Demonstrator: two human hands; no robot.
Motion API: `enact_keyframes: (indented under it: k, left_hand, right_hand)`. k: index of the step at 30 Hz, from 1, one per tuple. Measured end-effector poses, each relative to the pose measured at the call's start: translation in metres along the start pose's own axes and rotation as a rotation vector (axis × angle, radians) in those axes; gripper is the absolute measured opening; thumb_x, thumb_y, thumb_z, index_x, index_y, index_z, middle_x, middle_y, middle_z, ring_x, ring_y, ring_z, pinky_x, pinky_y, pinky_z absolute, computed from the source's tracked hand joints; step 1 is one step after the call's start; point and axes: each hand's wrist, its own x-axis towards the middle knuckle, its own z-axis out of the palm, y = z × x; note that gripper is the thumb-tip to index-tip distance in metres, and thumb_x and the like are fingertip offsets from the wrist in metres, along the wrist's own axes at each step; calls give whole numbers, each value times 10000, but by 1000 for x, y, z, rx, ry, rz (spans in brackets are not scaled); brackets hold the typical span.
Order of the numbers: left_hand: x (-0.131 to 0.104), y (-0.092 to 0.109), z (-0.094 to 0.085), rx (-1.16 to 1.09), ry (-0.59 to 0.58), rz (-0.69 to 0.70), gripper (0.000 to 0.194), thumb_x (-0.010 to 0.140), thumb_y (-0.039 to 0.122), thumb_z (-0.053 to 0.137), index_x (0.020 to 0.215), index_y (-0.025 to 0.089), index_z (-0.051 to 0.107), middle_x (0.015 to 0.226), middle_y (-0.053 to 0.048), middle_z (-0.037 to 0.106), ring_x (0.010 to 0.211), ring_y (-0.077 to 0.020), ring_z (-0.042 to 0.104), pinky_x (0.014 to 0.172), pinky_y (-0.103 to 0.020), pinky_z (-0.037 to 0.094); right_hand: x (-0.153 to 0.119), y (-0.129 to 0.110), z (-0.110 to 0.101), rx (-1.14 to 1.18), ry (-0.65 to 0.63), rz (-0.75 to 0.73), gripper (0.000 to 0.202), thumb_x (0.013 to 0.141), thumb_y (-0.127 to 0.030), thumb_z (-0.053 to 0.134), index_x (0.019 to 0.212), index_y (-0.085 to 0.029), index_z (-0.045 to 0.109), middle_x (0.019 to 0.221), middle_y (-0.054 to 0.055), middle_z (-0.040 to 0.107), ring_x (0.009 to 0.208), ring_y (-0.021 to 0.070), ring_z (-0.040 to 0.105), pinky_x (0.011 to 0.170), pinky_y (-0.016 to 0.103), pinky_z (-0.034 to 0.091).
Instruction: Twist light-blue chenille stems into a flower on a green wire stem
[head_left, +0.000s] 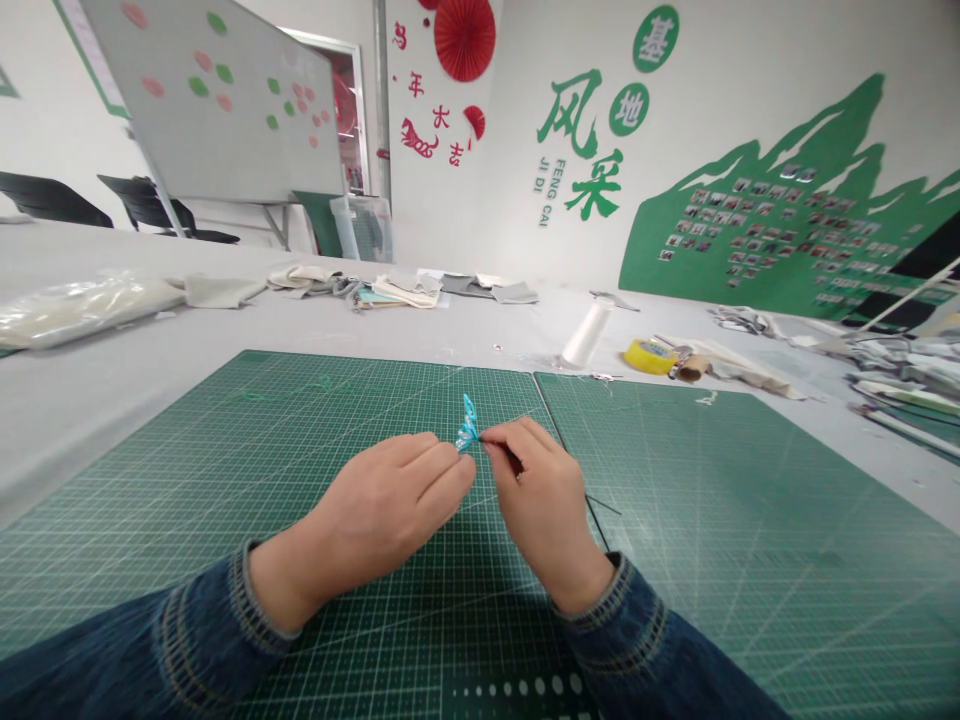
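Observation:
A small blue patterned piece (466, 422), perhaps fabric, is held above the green cutting mat (315, 440) near the middle of the view. My left hand (390, 500) has its fingers closed on the piece's lower left side. At the piece's right edge, the thumb and forefinger of my right hand (541, 500) are pinched together, with a thin dark tip between them. A thin dark line, maybe a thread or wire, lies on the mat just right of my right wrist.
Behind the mats on the grey table (300, 330) stand a white cone (588, 334) and a yellow tape roll (650, 356). Cloth scraps (405, 288) lie at the back, a plastic-wrapped bundle (90, 308) at the left. More cloth is piled at the right.

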Motion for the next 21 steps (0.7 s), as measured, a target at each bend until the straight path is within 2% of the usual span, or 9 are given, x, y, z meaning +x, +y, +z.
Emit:
enact_keyframes:
  k: [6,13,16,21]
  left_hand:
    - [-3,-20,-1,14,-19,-28,197,969,98,452,1076,88,617,823,-65,620,731,-195,528,662,-350,504]
    - [-6,-37,3,-233,-128,-147,195,994,177,459,1004,145,651,866,-55,625,803,-176,574,728,-317,510]
    - [-4,-42,3,-376,-141,-209,183,986,191,493,963,161,672,863,-39,640,810,-158,588,734,-286,494]
    - [-3,-50,4,-671,-159,-382,145,931,185,585,854,194,708,810,2,672,767,-124,615,712,-243,473]
  right_hand:
    - [-1,2,1,-228,-178,-251,193,966,-133,503,878,-174,670,825,58,664,797,198,574,737,329,447]
    - [1,4,-1,-224,-337,-358,209,969,-125,495,864,-179,667,821,45,676,802,190,563,736,316,448]
    - [3,4,-5,-161,-377,-354,211,967,-122,499,866,-183,674,827,39,679,794,183,563,738,316,450]
    - [7,0,-10,174,-411,-254,164,934,-114,579,872,-208,697,844,3,686,826,154,610,760,298,471]
